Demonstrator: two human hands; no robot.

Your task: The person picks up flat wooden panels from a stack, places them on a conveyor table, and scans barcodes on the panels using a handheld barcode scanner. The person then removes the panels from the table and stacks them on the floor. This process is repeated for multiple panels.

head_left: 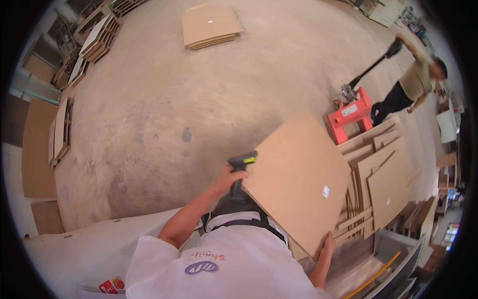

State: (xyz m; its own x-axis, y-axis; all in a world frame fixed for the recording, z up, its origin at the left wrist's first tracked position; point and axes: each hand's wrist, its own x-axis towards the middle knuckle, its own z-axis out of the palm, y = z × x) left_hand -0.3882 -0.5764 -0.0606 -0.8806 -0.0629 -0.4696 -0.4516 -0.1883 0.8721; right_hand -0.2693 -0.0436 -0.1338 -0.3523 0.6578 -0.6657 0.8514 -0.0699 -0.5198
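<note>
A black pistol-shaped handheld scanner point(242, 160) with a yellow patch is gripped in my left hand point(231, 178), beside the left corner of a large brown board point(296, 174). The board is tilted in front of my body, and a small white label point(326, 191) sits on its face. My right hand point(327, 246) is closed around the board's lower right edge, with part of the fingers hidden behind it. To the right of the board lie more brown panels point(391, 187) in a stack, one bearing a similar label.
Beyond the panels stands a red pallet jack point(351, 114), its black handle held by another person point(416, 84). A low board stack point(211, 22) lies on the concrete floor far ahead. Other panels point(60, 127) lean along the left wall. A yellow bar point(373, 276) runs at lower right.
</note>
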